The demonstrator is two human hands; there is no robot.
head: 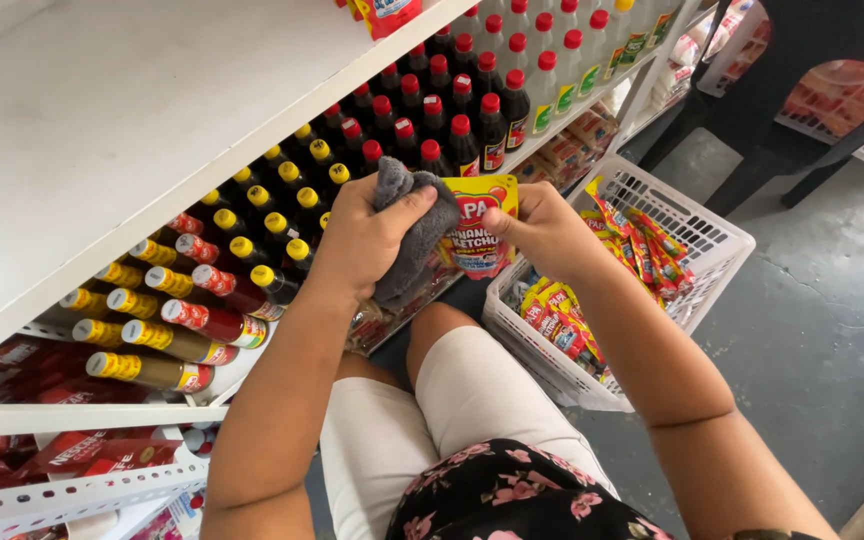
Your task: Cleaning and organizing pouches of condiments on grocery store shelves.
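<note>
Two bare hands meet before a white shelf (102, 140) of dark bottles (432, 110). Our left hand (367, 240) is closed around a soft grey cloth (414, 235), pressing it to a yellow and red sauce pouch (479, 225) pinched in our right hand (542, 230). We judge wiping underway; next needs shelf space, beside the white basket (712, 240).

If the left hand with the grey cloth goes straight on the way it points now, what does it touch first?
The left hand already presses its cloth against the sauce pouch held by the right hand. Going straight on, it would push that pouch first; behind it probably come the red-capped bottles, though depth is unclear.
</note>
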